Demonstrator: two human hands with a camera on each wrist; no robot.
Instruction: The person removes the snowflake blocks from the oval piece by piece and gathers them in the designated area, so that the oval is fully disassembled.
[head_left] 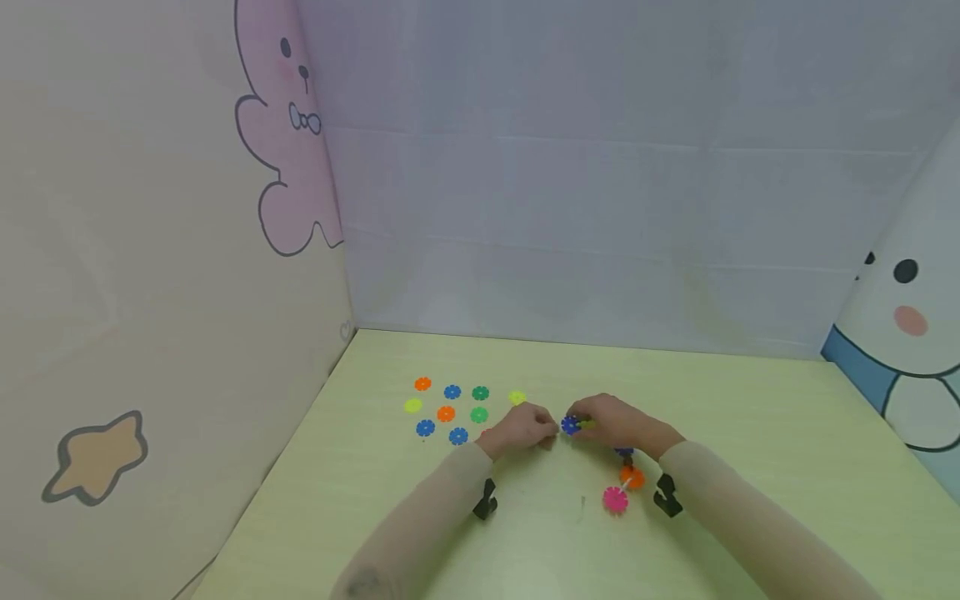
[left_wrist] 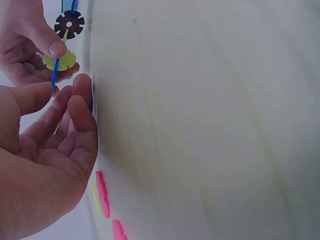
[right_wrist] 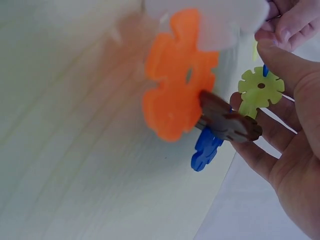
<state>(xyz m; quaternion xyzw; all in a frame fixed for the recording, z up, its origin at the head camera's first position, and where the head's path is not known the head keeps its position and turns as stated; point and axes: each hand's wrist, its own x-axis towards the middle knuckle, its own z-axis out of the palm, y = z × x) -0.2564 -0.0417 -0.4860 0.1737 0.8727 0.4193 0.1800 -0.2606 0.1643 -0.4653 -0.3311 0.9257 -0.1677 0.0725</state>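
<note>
In the head view, ten loose slotted discs (head_left: pixel 452 392) show on the pale table (head_left: pixel 750 417), around the lower centre of the frame: three blue, two orange, two green, two yellow and one reddish, the last mostly covered by the left hand (head_left: pixel 523 427). Right of them a chain of joined discs (head_left: pixel 632 477) runs from between the hands down past the right hand (head_left: pixel 618 421). Its blue end disc (head_left: pixel 570 425) and one pink disc (head_left: pixel 616 499) are plain; the part under the right wrist is hidden, so its full count cannot be told. Two sleeves (head_left: pixel 435 508) reach in from the bottom edge, one dark fitting (head_left: pixel 667 496) at each cuff.

In the left wrist view, at upper left, the left thumb and forefinger pinch the lower end of that blue disc, seen edge-on; the other fingers are bent. The right thumb and fingers hold one yellow disc (left_wrist: pixel 59 60), partly covered. Above it sits one brown disc (left_wrist: pixel 69 24); another blue piece is cut off by the top edge. Two pink slivers and one yellow lie at lower left.

In the right wrist view, one orange disc (right_wrist: pixel 177 80) fills the centre, blurred, below a whitish disc (right_wrist: pixel 230 22) cut off at the top. The left hand is cropped at upper right.
</note>
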